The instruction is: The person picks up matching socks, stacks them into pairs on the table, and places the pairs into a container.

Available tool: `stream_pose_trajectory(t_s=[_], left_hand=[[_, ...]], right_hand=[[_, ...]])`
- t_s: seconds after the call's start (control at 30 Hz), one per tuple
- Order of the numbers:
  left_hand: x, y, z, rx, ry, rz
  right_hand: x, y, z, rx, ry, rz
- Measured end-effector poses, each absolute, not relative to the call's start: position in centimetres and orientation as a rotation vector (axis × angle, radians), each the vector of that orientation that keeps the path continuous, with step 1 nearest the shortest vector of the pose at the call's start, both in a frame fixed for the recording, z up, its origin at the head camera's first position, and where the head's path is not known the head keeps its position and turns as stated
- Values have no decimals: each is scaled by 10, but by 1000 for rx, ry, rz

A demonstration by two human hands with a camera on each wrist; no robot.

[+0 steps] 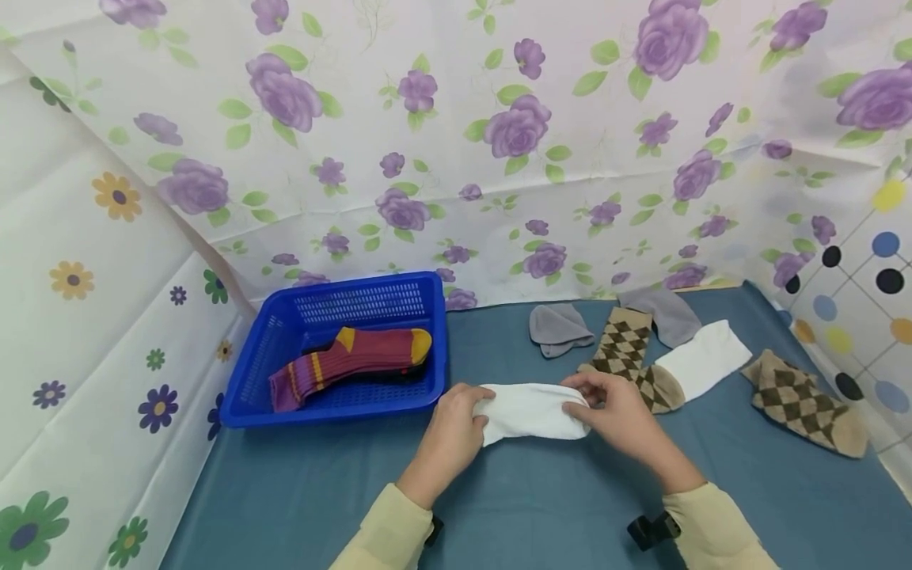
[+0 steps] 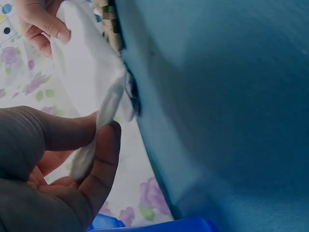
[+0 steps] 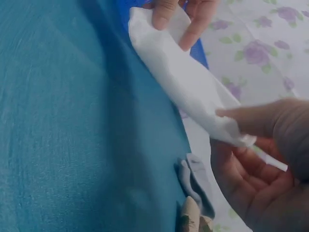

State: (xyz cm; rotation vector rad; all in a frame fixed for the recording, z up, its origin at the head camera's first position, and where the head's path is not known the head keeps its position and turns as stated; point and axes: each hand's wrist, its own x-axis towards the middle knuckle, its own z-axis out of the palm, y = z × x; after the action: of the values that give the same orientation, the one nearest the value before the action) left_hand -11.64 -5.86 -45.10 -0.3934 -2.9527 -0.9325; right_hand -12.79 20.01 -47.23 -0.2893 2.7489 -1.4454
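Observation:
A white sock (image 1: 530,412) is stretched sideways between both hands above the blue-green tabletop. My left hand (image 1: 456,427) pinches its left end between thumb and fingers, as the left wrist view shows close up. At the other end my right hand (image 1: 613,412) pinches the sock the same way. In the right wrist view the white sock (image 3: 178,77) slants from one hand to the other, held off the table. Just behind my right hand lie brown argyle socks (image 1: 623,344) and another white sock (image 1: 705,360).
A blue plastic basket (image 1: 231,408) stands at the left, with a maroon and yellow sock (image 1: 356,360) over something dark. Two grey socks, one folded (image 1: 559,328) and one flatter (image 1: 663,313), lie at the back. Another argyle sock (image 1: 805,404) is far right. Floral sheets wall the table.

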Motion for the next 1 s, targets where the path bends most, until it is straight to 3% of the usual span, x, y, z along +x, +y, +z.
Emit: stream_pose_trajectory(t_s=[0.3,0.57,0.8,1.0], left_hand=[[-122,-57,-480,-285,-3067,-821],[-117,-60,-479,-276,-2991,-707],[-113,-55,-478,-530,-2831,-479],[-112,-53,-482,-663,-2926,-344]], right_hand=[[-127,187,-486,-178,2948,-1188],[-121,181,-483,-207,3115,-1027],[-114,166,-483,-469,3098,-845],[-114,163,-490,-482,3062,-723]])
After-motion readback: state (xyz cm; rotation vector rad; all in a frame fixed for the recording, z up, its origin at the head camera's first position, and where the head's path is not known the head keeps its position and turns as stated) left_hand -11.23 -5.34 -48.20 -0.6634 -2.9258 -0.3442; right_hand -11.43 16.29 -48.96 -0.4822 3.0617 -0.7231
